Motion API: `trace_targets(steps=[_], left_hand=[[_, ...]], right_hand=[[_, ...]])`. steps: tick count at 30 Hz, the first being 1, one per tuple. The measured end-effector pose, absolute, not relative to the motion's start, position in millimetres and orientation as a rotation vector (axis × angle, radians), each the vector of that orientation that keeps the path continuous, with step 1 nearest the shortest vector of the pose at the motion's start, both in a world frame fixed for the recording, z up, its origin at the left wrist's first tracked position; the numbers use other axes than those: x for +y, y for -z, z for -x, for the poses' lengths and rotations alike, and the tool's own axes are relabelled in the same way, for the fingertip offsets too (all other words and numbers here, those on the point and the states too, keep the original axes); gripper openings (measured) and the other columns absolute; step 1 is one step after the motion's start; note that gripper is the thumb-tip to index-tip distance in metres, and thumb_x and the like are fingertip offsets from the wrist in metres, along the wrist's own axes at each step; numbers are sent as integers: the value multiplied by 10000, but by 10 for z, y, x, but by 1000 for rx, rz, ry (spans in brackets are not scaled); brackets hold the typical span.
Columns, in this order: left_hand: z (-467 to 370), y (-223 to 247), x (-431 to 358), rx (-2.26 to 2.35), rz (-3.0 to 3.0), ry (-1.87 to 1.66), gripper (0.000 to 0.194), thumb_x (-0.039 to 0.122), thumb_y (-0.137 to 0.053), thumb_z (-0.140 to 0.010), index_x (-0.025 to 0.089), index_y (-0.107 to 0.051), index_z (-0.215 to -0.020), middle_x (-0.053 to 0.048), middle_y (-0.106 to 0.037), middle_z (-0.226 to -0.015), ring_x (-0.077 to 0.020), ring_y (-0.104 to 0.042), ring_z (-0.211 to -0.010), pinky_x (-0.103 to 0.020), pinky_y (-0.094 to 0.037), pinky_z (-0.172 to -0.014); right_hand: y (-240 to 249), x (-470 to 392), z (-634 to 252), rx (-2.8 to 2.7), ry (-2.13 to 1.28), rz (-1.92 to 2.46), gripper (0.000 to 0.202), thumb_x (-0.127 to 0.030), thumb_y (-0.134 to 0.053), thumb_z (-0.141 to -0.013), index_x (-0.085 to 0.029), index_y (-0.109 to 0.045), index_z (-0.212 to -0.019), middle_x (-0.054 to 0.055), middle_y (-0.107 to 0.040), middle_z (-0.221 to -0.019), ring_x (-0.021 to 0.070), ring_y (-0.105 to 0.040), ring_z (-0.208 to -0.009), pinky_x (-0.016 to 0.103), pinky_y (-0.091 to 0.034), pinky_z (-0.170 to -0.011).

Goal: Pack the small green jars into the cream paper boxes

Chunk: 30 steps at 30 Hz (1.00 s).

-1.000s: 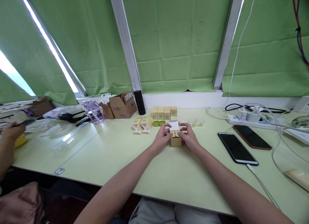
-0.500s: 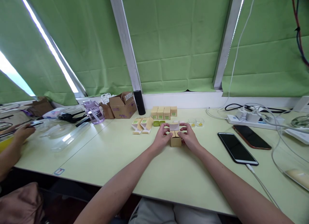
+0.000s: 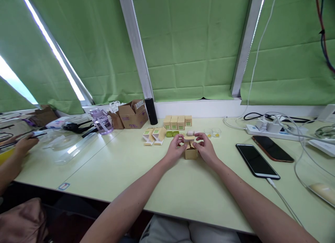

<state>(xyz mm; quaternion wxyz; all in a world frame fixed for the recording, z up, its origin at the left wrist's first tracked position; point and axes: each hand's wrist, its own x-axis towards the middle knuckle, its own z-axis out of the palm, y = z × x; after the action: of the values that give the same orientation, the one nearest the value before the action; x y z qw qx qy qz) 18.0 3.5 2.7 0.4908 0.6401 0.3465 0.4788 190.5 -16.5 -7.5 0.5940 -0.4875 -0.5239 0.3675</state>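
A small tan cardboard box (image 3: 191, 154) stands on the table in front of me, its top flap (image 3: 188, 139) bent over above the opening. My left hand (image 3: 177, 146) grips the box's left side, fingers curled at the flap and thumb near the top edge. On the opposite side my right hand (image 3: 205, 147) holds the box with its fingers likewise curled by the flap. Just behind the hands lie a pale cylindrical piece (image 3: 190, 133), green pieces (image 3: 172, 133) and clear containers with yellow bits (image 3: 212, 133). The box's inside is mostly hidden.
Several closed small boxes (image 3: 177, 122) stand at the back, with two unfolded cartons (image 3: 155, 136) to their left. Phones (image 3: 258, 161) and a power strip (image 3: 274, 132) with cables lie right. A purple bottle (image 3: 101, 121), an open carton (image 3: 133, 114) and another person's hand (image 3: 27, 144) are left.
The box's top flap has tipped from upright, white inside showing, to bent over toward the opening. The pale cylindrical piece behind it shows more now. Both hands stay nearly in place.
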Motion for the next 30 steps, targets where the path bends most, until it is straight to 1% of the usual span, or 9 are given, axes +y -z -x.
trace_targets(steps=[5, 9, 13, 15, 18, 23, 27, 30], left_hand=[[-173, -8, 42, 839, -1545, -1168, 366, 295, -772, -797, 229, -530, -1064, -16, -666, -945, -185, -632, -929, -298, -414, -829], [-174, -6, 47, 813, -1537, -1165, 349, 302, -785, -789, 225, -539, -1025, -39, -681, -1001, -201, -645, -987, -304, -447, -855], [-178, -21, 46, 815, -1573, -1171, 289, 298, -769, -808, 211, -549, -974, -44, -686, -981, -193, -638, -975, -292, -445, -838], [-180, -34, 36, 809, -1576, -1174, 268, 288, -760, -815, 204, -551, -960, -49, -694, -997, -191, -638, -985, -290, -447, -841], [-186, -54, 14, 794, -1556, -1168, 261, 284, -763, -813, 198, -555, -945, -59, -706, -1027, -196, -642, -1003, -291, -456, -846], [-185, -64, 9, 788, -1520, -1174, 248, 252, -764, -773, 195, -563, -905, -45, -693, -967, -192, -633, -959, -297, -463, -851], [-152, -57, 37, 715, -1469, -1167, 211, 212, -689, -739, 197, -579, -918, -51, -707, -977, -213, -646, -995, -331, -478, -907], [-131, -63, 37, 687, -1472, -1177, 204, 244, -656, -768, 204, -592, -958, -62, -730, -1028, -235, -655, -1063, -365, -468, -977]], right_hand=[[34, -194, -1932, -1243, -709, 1106, 354, -352, -657, -755, -239, -631, -1090, 20, -565, -1014, 144, -518, -668, 332, -466, -678], [-39, -246, -1958, -1257, -629, 1064, 250, -348, -641, -798, -242, -652, -1024, 30, -584, -948, 174, -515, -717, 324, -453, -659], [-110, -311, -1956, -1284, -580, 998, 165, -340, -636, -843, -248, -664, -977, 35, -596, -892, 198, -536, -775, 324, -444, -659], [-128, -337, -1947, -1326, -551, 971, 136, -327, -653, -837, -249, -668, -948, 31, -587, -879, 198, -535, -778, 328, -445, -665], [-134, -354, -1937, -1397, -529, 955, 101, -305, -682, -805, -252, -666, -888, 18, -562, -845, 184, -507, -723, 330, -438, -649], [-120, -345, -1945, -1485, -477, 951, 59, -247, -681, -781, -259, -658, -835, 12, -561, -791, 189, -506, -708, 341, -426, -649], [-103, -341, -1961, -1531, -404, 942, 51, -221, -671, -789, -260, -638, -795, 8, -549, -752, 188, -485, -683, 344, -409, -650], [-71, -334, -1974, -1583, -332, 927, 48, -215, -650, -819, -256, -628, -808, 12, -551, -757, 187, -486, -684, 342, -411, -648]])
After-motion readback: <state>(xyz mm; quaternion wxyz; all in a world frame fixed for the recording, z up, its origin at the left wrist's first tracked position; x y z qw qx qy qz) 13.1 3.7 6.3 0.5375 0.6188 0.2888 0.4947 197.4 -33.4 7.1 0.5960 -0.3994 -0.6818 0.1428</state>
